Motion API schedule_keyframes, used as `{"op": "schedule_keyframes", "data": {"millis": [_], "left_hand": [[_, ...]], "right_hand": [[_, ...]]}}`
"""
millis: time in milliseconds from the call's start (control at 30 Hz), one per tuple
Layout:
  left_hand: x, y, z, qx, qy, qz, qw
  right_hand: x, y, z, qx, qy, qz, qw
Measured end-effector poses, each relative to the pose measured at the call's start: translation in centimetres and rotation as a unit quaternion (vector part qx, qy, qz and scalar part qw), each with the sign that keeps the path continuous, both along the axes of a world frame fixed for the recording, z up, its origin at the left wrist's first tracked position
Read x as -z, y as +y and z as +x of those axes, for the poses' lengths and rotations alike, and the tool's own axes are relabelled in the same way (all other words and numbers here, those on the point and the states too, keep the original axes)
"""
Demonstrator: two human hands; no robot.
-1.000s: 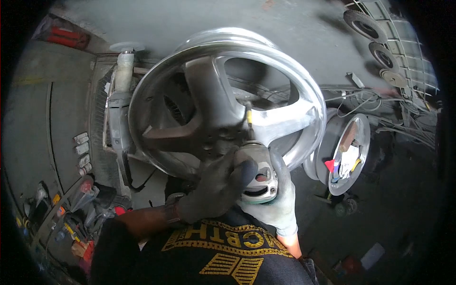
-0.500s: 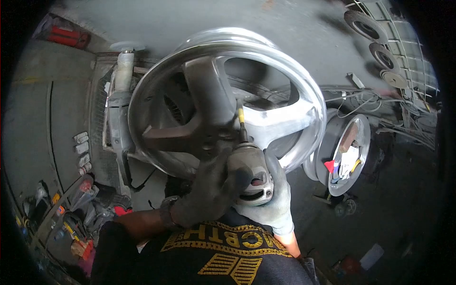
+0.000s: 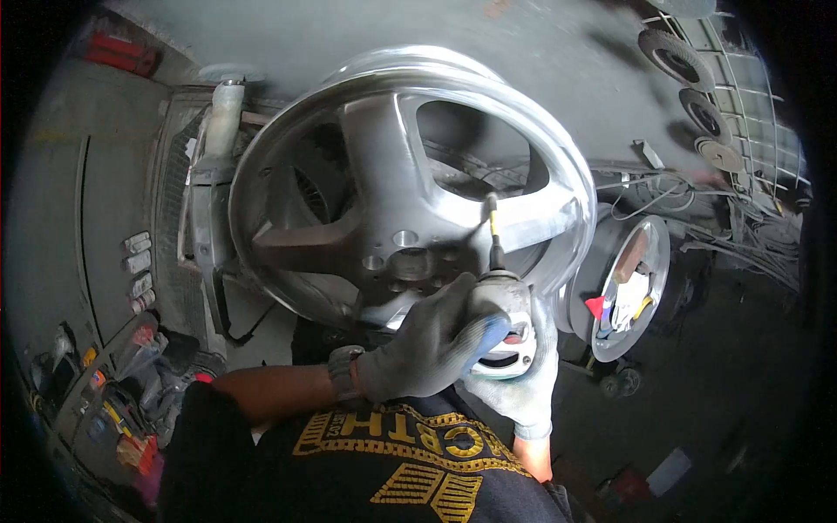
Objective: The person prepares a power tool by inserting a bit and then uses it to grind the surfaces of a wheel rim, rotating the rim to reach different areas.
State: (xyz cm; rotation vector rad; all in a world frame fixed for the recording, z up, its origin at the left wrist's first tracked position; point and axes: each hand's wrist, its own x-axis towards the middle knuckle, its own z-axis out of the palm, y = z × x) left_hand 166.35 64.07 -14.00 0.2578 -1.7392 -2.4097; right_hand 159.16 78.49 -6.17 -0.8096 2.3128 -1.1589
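Note:
A large five-hole metal wheel rim point(image 3: 384, 166) faces me, its spokes partly dull and partly shiny. Both of my gloved hands are closed round a rotary power tool point(image 3: 501, 305). My left hand point(image 3: 427, 340) wraps the tool's body from the left, with a watch on that wrist. From the right and below, my right hand point(image 3: 527, 383) grips the same body. The tool's thin shaft with a yellow band point(image 3: 493, 222) points up, its tip at the bright right spoke of the rim.
At the right stands a smaller rim point(image 3: 641, 296) with gloves and small items in it. Tyre-like discs point(image 3: 676, 59) hang by a rack at the upper right. Cables point(image 3: 663, 187) run below them. Bags and clutter point(image 3: 144, 375) lie at the lower left.
The tool and both my hands have moved to the right and slightly down. Its tip has shifted from the spoke's inner end outward along it. The rim's centre holes now show more clearly.

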Motion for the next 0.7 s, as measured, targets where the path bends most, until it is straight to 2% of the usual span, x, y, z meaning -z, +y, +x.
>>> {"op": "schedule_keyframes", "data": {"millis": [67, 133, 167, 233, 267, 333, 467, 567, 633, 700], "left_hand": [[0.3, -0.1, 1.1, 0.01, -0.011, 0.017, 1.0], [0.7, -0.1, 2.0, -0.029, -0.041, -0.097, 0.994], [0.3, -0.6, 2.2, -0.031, -0.042, -0.097, 0.994], [-1.2, -2.0, 2.6, 0.02, -0.115, -0.107, 0.987], [-1.3, -2.4, 2.7, 0.019, -0.115, -0.107, 0.987], [-1.5, -2.8, 2.8, 0.028, -0.123, -0.055, 0.99], [-1.3, -2.2, 2.4, 0.032, -0.071, -0.055, 0.995], [-0.1, 0.3, 1.2, -0.022, -0.07, -0.013, 0.997], [-0.3, 0.7, 0.6, 0.007, -0.048, 0.05, 0.998], [-0.8, 0.4, 0.8, 0.016, -0.055, 0.035, 0.998]], "right_hand": [[0.3, -0.3, 0.2, -0.002, -0.026, -0.008, 1.0], [0.5, -1.0, 0.3, -0.027, -0.043, -0.042, 0.998], [0.5, -1.4, 0.4, -0.031, -0.022, -0.035, 0.999], [1.2, -1.3, 0.5, -0.036, -0.04, -0.047, 0.997], [1.5, -1.2, 0.5, -0.038, -0.058, -0.059, 0.996], [1.6, -1.4, 0.5, -0.057, -0.036, -0.065, 0.996], [1.3, -1.2, 0.4, -0.052, -0.028, -0.061, 0.996], [0.8, -0.1, 0.0, -0.04, -0.031, -0.052, 0.997], [0.6, 0.8, 0.0, -0.011, -0.046, -0.025, 0.999], [0.4, 1.0, 0.0, -0.012, -0.049, -0.019, 0.999]]}}
